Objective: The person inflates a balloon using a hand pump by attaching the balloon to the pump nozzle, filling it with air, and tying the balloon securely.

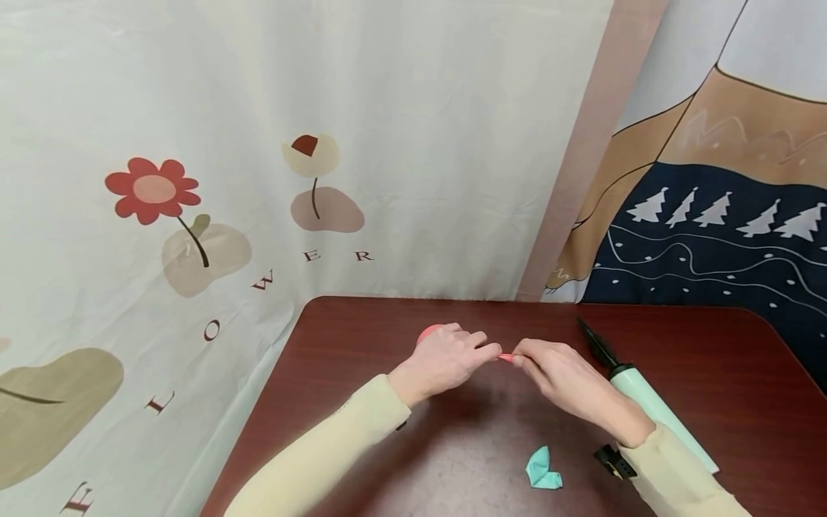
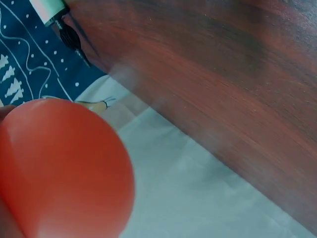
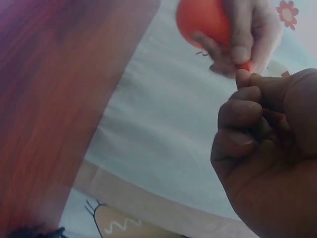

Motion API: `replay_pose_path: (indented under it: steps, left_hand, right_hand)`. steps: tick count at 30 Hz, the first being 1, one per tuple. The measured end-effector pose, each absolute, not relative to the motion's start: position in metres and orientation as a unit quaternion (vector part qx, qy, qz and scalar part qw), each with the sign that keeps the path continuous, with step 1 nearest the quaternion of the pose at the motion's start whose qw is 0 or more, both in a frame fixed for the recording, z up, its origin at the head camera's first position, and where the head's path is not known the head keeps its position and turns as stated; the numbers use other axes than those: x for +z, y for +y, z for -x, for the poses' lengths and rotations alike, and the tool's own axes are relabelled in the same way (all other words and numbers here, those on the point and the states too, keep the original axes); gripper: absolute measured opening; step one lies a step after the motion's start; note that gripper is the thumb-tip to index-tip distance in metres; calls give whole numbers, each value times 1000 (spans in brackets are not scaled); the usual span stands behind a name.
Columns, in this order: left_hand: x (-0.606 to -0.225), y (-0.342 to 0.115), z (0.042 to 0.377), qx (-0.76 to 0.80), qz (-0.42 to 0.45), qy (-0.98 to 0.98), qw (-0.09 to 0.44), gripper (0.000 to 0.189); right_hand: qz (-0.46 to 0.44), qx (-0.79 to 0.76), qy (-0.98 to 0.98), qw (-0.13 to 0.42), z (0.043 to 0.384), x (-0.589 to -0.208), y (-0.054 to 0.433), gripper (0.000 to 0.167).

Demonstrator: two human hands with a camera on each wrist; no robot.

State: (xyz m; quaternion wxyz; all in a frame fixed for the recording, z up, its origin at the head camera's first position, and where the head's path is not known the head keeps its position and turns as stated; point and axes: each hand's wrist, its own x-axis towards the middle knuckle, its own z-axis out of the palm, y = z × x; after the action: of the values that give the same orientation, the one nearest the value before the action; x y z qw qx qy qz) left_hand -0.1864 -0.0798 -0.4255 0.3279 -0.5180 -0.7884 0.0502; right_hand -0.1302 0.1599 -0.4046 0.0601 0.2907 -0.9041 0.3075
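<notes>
A small inflated red balloon (image 1: 429,333) is held above the dark red table (image 1: 711,373). My left hand (image 1: 446,359) grips the balloon (image 2: 64,168) with fingers curled round it and pinches its neck. My right hand (image 1: 555,373) pinches the stretched red neck (image 1: 506,357) from the other side, fingers curled tight. In the right wrist view the balloon (image 3: 203,22) sits at the top under the left hand's fingers (image 3: 242,34), and my right hand (image 3: 270,139) fills the lower right.
A mint-green hand pump (image 1: 652,406) with a black nozzle lies on the table to the right of my right hand. A limp teal balloon (image 1: 543,470) lies near the front edge. Printed cloth hangs behind the table.
</notes>
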Motion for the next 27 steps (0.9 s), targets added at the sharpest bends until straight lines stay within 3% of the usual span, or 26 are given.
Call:
replay_pose_path:
  steps: [10, 12, 17, 19, 27]
  left_hand:
    - [-425, -95, 206, -1, 527, -765, 370, 19]
    - [-423, -99, 208, -3, 523, -768, 371, 24]
    - [-421, -105, 208, -9, 515, -770, 376, 37]
    - [-422, -104, 206, -13, 520, -764, 381, 38]
    - [-420, -93, 192, -30, 561, -746, 359, 36]
  right_hand:
    - [-303, 219, -907, 195, 114, -405, 189, 18]
    - [-304, 213, -904, 213, 109, -403, 196, 9]
    - [-296, 196, -902, 244, 99, -396, 212, 50]
    - [-295, 177, -900, 267, 95, -392, 218, 54]
    - [-336, 103, -867, 354, 95, -372, 234, 47]
